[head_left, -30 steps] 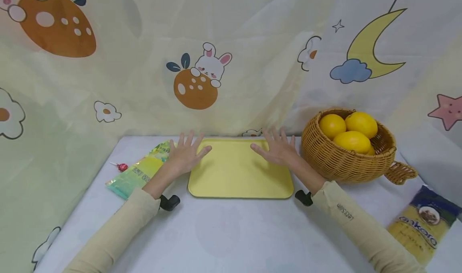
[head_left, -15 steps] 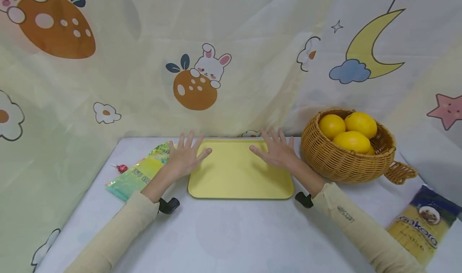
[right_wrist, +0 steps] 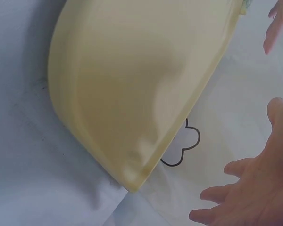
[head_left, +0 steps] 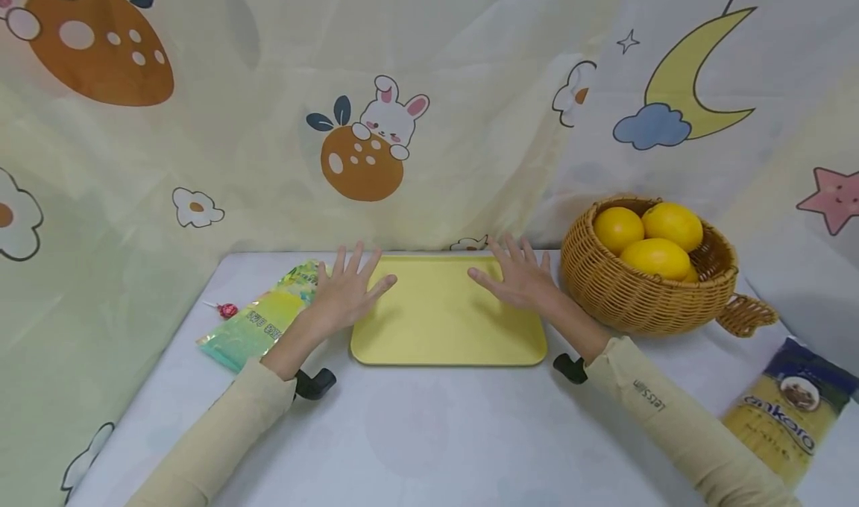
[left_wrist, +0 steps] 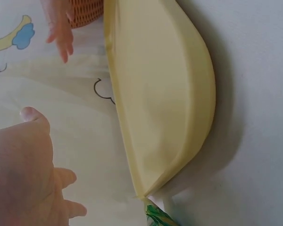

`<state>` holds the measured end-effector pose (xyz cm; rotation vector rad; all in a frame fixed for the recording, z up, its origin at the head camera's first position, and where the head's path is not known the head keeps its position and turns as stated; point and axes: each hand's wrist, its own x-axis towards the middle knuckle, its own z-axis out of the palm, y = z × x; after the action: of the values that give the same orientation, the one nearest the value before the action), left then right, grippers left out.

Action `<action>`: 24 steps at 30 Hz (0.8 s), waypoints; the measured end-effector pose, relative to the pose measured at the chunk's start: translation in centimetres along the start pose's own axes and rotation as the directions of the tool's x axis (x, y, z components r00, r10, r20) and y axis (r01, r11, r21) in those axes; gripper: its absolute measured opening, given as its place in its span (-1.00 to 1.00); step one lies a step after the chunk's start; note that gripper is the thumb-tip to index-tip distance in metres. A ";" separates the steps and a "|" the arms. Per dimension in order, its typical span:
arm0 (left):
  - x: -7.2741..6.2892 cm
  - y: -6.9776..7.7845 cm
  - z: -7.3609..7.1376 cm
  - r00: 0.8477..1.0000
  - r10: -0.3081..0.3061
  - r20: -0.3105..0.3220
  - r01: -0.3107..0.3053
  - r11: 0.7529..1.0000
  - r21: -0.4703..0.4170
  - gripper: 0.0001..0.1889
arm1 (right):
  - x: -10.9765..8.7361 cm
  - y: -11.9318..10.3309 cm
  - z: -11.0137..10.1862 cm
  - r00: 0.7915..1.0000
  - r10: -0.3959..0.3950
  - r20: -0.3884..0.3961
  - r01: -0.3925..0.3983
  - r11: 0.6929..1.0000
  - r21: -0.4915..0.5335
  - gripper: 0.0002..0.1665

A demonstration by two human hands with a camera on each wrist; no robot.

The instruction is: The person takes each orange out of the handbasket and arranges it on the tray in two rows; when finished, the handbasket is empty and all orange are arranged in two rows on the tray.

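Note:
A yellow tray [head_left: 448, 328] lies flat at the middle of the table. Over its left edge my left hand [head_left: 344, 294] hovers with fingers spread, holding nothing. My right hand [head_left: 520, 279] is likewise spread above the tray's right side, also holding nothing. Both wrist views show the tray below and apart from the hands: the left hand [left_wrist: 26, 174] in one, the right hand [right_wrist: 254, 188] in the other. Partly behind my left hand and wrist lies a green and yellow plastic packet [head_left: 258, 324]. The wicker basket [head_left: 644, 302] with yellow fruits [head_left: 654, 259] stands just right of my right hand.
A red-wrapped lollipop [head_left: 228, 311] lies left of the packet. At the far right rests a blue and yellow pasta bag [head_left: 785, 410], near my right sleeve. A printed cloth [head_left: 470, 171] hangs behind the table [head_left: 429, 432], close to its back edge.
The view has shifted very slightly. Both hands stay spread over the tray, and nothing on the table has moved.

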<state>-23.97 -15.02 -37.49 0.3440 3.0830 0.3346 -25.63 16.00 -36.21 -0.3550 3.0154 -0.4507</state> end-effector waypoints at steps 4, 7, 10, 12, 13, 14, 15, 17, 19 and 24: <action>-0.3 -0.1 -0.1 1.000 0.007 -0.002 -0.007 0.999 -0.039 -0.16 | 0.0 0.0 0.0 1.000 -0.005 0.006 0.005 1.000 0.005 0.08; -0.6 -0.1 0.0 1.000 0.014 0.000 -0.014 0.999 -0.052 -0.14 | 0.0 0.0 0.0 1.000 -0.009 0.010 0.009 1.000 0.011 0.08; -0.7 -0.1 0.0 1.000 0.019 -0.003 -0.019 0.998 -0.056 -0.14 | -0.1 0.0 0.0 1.000 -0.013 0.008 0.013 1.000 0.018 0.08; -0.7 -0.2 0.0 1.000 0.020 -0.005 -0.020 0.998 -0.057 -0.14 | -0.1 0.0 0.0 1.000 -0.015 0.011 0.014 1.000 0.025 0.07; -0.7 -0.2 0.0 1.000 0.020 -0.007 -0.020 0.998 -0.062 -0.14 | -0.1 0.0 -0.1 1.000 -0.016 0.011 0.016 1.000 0.026 0.08; -0.8 -0.2 0.0 1.000 0.020 -0.010 -0.021 0.997 -0.070 -0.14 | -0.1 0.0 -0.1 1.000 -0.017 0.012 0.016 0.999 0.030 0.07; -0.8 -0.3 0.0 1.000 0.021 -0.013 -0.022 0.997 -0.079 -0.14 | -0.1 0.0 -0.1 1.000 -0.018 0.014 0.018 0.999 0.035 0.07; -1.0 -0.3 0.1 0.999 0.033 -0.017 -0.035 0.993 -0.111 -0.15 | -0.2 -0.1 -0.3 0.999 -0.028 0.021 0.026 0.997 0.067 0.06; -1.4 -0.4 0.3 0.999 0.042 -0.004 -0.042 0.985 -0.165 -0.16 | -0.5 -0.1 -0.4 0.999 -0.045 0.023 0.042 0.991 0.129 0.02; -2.9 -0.8 0.8 0.999 0.029 0.026 -0.020 0.958 -0.287 -0.12 | -1.8 -0.1 -1.2 0.992 -0.127 -0.003 0.120 0.929 0.349 -0.10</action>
<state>-21.28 -16.22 -38.40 0.3722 2.9427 0.7585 -23.96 16.69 -34.94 -0.5164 2.8232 -0.9680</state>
